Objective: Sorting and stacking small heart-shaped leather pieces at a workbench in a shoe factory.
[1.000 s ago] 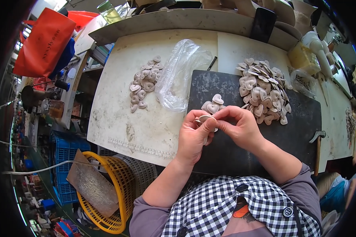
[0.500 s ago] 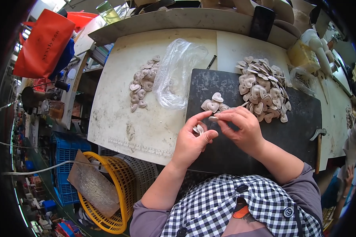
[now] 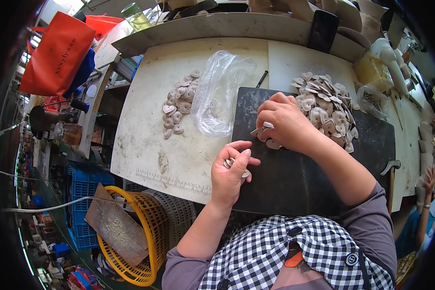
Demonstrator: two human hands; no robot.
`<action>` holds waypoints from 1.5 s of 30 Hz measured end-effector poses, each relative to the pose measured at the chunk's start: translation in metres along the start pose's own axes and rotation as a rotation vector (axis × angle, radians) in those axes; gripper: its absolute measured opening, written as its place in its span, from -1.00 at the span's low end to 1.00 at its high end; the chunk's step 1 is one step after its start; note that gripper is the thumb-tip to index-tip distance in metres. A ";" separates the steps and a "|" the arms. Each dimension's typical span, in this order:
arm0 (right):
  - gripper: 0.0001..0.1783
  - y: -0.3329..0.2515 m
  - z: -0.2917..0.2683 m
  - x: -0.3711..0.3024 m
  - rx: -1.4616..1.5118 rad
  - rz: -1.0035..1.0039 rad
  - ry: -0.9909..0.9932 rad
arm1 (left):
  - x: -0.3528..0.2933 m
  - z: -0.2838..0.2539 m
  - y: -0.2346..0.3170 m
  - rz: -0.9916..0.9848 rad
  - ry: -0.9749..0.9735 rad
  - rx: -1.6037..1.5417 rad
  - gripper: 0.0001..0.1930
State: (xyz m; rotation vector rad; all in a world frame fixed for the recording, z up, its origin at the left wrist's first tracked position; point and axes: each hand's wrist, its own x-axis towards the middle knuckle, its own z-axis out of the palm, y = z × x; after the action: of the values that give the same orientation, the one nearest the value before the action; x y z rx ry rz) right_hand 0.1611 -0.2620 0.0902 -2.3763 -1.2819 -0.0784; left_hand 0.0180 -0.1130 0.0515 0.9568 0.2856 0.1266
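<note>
My left hand is closed around several small heart-shaped pieces, their pale edges showing between thumb and fingers. Farther forward, my right hand reaches over a small group of hearts on the black mat. Its fingers are bent down and closed at one tilted heart-shaped piece; the fingertips are partly hidden. A large heap of beige hearts lies just right of that hand. On the white board, more hearts lie in a loose patch at the left.
A crumpled clear plastic bag and a dark pen-like stick lie behind the mat. A hammer rests at the mat's right edge. A yellow basket stands below left. A phone leans on the back ledge.
My right hand has left my left hand and moved forward to the small group of hearts. My left hand has drawn its fingers in around its pieces and sits slightly lower.
</note>
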 end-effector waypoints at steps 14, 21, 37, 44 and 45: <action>-0.80 0.002 0.000 -0.008 0.166 0.291 0.135 | 0.020 0.000 -0.001 0.151 0.064 0.115 -0.89; -0.73 0.003 0.013 0.000 0.061 0.225 -0.004 | 0.020 0.000 0.000 0.097 0.003 0.121 -0.89; -0.64 -0.032 -0.008 -0.031 0.399 -0.030 0.113 | 0.026 0.006 0.001 -0.064 -0.126 -0.083 -0.62; -0.70 -0.015 0.001 -0.046 -0.088 0.161 0.054 | 0.019 0.008 -0.001 0.090 -0.037 0.117 -0.76; -0.74 -0.015 0.001 -0.047 -0.034 0.153 0.091 | 0.020 0.006 -0.004 0.090 -0.037 0.117 -0.76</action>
State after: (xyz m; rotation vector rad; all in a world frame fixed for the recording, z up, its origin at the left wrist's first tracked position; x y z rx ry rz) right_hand 0.1220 -0.2907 0.0830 -2.4612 -1.0616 -0.1615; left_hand 0.0386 -0.1149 0.0481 1.0873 0.2180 0.1758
